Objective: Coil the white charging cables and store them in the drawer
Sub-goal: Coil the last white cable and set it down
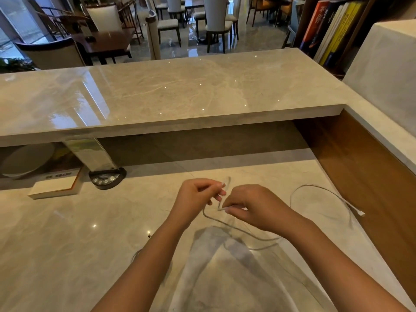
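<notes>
Above the marble desk [67,233], my left hand [198,197] pinches a white charging cable [227,190] near a small loop. My right hand [252,208] pinches the same cable just below and to the right. From the hands the cable hangs down and trails right over the desk. A second white cable [322,192] lies in an arc on the desk at the right, its plug [361,213] near the wooden side panel. No drawer is in view.
A raised marble counter [180,93] runs across behind the desk. Under it at the left stand a clear acrylic sign holder [90,154] on a black base [107,177], a white box [54,188] and a pale dish [27,161]. Books [331,30] line a shelf at the upper right.
</notes>
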Tool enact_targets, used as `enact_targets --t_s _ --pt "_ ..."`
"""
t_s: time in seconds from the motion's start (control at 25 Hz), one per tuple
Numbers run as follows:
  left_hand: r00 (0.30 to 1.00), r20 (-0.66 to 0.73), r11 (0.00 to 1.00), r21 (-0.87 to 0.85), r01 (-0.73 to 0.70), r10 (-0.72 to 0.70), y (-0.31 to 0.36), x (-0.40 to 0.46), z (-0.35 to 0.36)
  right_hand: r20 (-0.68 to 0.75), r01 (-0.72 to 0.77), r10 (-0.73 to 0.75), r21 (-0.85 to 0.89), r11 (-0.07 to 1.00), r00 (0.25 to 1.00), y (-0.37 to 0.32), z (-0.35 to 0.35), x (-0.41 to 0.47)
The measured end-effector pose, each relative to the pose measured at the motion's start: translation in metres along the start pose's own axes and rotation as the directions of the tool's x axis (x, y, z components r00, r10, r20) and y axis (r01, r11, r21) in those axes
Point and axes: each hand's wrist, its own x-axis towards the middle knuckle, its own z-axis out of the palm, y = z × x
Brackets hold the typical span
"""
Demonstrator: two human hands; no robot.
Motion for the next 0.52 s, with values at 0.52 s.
enact_targets --t_s 0.52 --pt "0.989 0.137 0.995 0.084 0.045 -0.056 -0.016 -0.015 0.005 -0.111 -0.287 0.394 0.514 0.808 0.912 0.018 -0.002 0.005"
